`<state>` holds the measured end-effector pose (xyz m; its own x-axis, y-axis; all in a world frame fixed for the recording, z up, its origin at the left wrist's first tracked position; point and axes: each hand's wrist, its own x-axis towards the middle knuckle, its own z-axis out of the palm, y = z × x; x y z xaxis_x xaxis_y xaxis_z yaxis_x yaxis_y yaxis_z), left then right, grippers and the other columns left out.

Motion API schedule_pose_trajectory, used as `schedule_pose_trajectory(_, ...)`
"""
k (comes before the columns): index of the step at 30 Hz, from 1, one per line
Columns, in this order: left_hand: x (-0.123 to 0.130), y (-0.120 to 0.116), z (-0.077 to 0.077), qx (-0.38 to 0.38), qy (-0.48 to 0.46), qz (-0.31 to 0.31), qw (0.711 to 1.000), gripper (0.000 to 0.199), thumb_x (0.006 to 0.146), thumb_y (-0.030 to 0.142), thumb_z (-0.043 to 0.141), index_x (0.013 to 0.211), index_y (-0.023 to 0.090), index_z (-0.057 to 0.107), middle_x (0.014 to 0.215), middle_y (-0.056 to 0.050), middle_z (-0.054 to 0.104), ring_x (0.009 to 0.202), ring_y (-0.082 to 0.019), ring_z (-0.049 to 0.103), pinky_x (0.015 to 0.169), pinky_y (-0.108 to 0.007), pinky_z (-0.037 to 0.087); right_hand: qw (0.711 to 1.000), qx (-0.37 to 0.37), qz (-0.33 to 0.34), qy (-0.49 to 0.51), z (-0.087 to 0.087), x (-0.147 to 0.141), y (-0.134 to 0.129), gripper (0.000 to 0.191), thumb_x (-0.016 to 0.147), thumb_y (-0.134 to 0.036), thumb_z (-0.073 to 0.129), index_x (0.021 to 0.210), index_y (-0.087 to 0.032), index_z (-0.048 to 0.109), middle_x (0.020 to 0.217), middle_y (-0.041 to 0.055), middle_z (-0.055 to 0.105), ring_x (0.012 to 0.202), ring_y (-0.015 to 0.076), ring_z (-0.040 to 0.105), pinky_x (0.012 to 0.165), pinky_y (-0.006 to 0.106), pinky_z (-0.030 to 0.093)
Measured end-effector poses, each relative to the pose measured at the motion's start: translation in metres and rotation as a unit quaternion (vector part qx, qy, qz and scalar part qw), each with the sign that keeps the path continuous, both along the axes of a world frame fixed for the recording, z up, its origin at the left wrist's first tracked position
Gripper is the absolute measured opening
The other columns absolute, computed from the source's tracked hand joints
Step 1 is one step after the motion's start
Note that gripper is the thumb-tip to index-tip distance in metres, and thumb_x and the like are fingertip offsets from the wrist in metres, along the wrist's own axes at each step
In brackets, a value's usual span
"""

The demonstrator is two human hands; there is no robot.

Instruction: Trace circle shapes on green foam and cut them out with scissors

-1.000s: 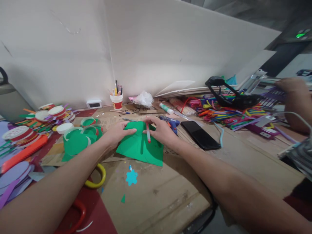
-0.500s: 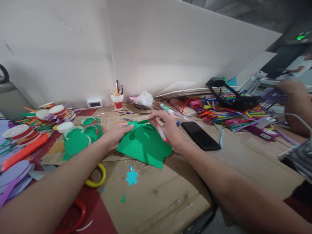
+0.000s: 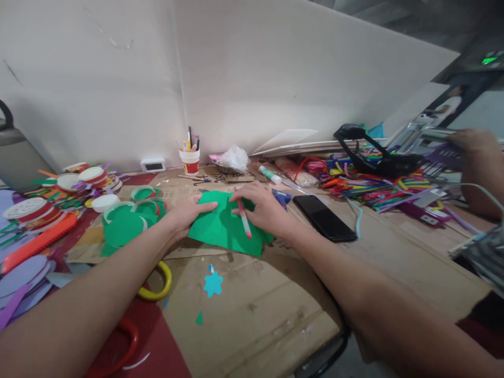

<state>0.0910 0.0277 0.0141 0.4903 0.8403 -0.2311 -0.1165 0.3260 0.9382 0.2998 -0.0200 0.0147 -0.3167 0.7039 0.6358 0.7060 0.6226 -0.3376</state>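
My left hand point(image 3: 189, 214) pinches the left edge of a sheet of green paper point(image 3: 214, 231), its thumb on top and its fingers underneath. My right hand point(image 3: 264, 211) is over the right part of that sheet, fingers bent around a red-and-white marker point(image 3: 244, 221). The marker's red end points down toward me. Shadow darkens the paper under the right fingers, so what they touch there is hidden. Below the sheet, a blue flower-shaped cutout point(image 3: 213, 284) and a small green scrap point(image 3: 199, 318) lie on the cardboard.
Yellow-handled scissors point(image 3: 162, 289) and a red handle point(image 3: 132, 341) lie near my left forearm. Green-covered rings point(image 3: 122, 228) stand at left. A black phone point(image 3: 325, 218), a blue glue gun point(image 3: 282, 198) and a glue stick point(image 3: 270, 174) lie at right. Another person's arm point(image 3: 482, 173) is far right.
My right hand has shifted slightly left with the marker, which now points more steeply down. The sheet's near edge has moved away from me. The glue gun shows more. The other person's hand moved slightly.
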Motion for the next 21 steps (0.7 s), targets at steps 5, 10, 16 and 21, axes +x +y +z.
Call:
schedule_pose_trajectory(5,-0.002,0.007,-0.004,0.014,0.018,0.051,0.998,0.036,0.057,0.022,0.085,0.089,0.013,0.070,0.085,-0.012,0.075,0.071,-0.024,0.072,0.066,-0.035,0.060,0.993,-0.042,-0.059,0.096,0.009,0.017,0.004,0.016,0.085,-0.032,0.063,0.094,-0.020,0.066,0.095,0.0058,0.070,0.091,0.0211,0.062,0.082,0.033,0.044)
schedule_pose_trajectory(10,-0.007,0.014,-0.009,0.051,0.054,0.092,0.993,0.039,0.056,0.026,0.085,0.091,0.015,0.071,0.084,-0.010,0.075,0.070,-0.023,0.071,0.063,-0.034,0.060,0.985,-0.134,-0.074,0.084,0.010,0.027,0.008,0.019,0.091,-0.032,0.049,0.089,-0.021,0.064,0.084,0.0044,0.070,0.082,0.0199,0.063,0.077,0.033,0.046)
schedule_pose_trajectory(16,-0.010,0.015,-0.008,0.075,0.097,0.131,0.984,0.046,0.053,0.031,0.087,0.093,0.016,0.069,0.085,-0.010,0.075,0.068,-0.024,0.070,0.060,-0.036,0.059,0.977,-0.185,-0.092,0.043,0.030,0.034,-0.008,0.014,0.088,-0.026,0.053,0.087,-0.020,0.066,0.080,0.0023,0.069,0.072,0.0167,0.061,0.069,0.030,0.044)
schedule_pose_trajectory(21,-0.012,0.016,-0.005,0.073,0.074,0.155,0.982,0.049,0.053,0.026,0.087,0.097,0.017,0.067,0.090,-0.010,0.074,0.074,-0.025,0.071,0.062,-0.037,0.060,0.951,-0.260,0.001,-0.166,0.047,0.045,-0.020,0.019,0.078,-0.024,0.069,0.095,-0.016,0.066,0.088,0.0050,0.068,0.078,0.0171,0.060,0.072,0.028,0.042)
